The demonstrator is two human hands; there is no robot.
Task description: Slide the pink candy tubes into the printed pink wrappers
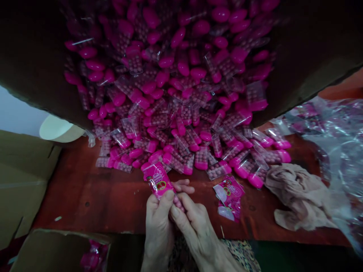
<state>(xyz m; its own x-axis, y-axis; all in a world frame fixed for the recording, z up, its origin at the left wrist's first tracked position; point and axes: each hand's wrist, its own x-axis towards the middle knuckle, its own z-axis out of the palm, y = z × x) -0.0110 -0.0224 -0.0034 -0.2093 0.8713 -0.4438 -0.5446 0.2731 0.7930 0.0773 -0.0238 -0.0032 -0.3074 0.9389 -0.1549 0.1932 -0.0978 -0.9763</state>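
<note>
In front of my body, both hands grip one small candy dispenser [178, 203] with pink balls showing at its lower end. A printed pink wrapper sleeve [159, 176] covers its upper part. My left hand [160, 215] pinches the sleeve with the thumb on its face. My right hand [194, 219] closes its thumb and forefinger on the lower end, while other fingers stretch out behind. A few flat printed pink sleeves [230, 196] lie on the table to the right. Beyond the hands spreads a big heap of clear candy dispensers [181, 113] with pink caps.
The heap spills from a dark box [306, 45] onto the red-brown wooden table [113, 204]. A beige cloth [297, 192] and clear plastic bags [351, 151] lie at right. At left are a pale bowl [61, 128] and a cardboard box [56, 251] with pink packs inside.
</note>
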